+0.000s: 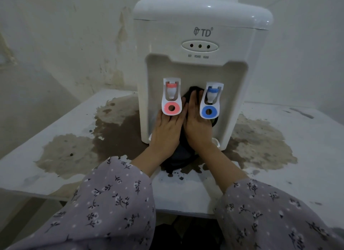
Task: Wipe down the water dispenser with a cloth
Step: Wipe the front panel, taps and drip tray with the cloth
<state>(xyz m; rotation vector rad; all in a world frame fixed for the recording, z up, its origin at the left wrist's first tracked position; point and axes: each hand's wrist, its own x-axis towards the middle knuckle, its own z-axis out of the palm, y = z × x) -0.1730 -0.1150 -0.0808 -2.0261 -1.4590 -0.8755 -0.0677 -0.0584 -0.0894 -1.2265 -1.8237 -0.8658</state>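
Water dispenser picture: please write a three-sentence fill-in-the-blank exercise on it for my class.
1. The tap just above the right hand is coloured ____.
2. The right hand presses a dark ____ against the water dispenser, between its two taps.
3. The middle label under the three lights reads ____.
Missing words: blue; cloth; POWER.

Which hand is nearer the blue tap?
Right. The right hand presses the dark cloth immediately beside the blue tap, partly beneath its paddle. The left hand sits farther over, fingers beneath the pink tap.
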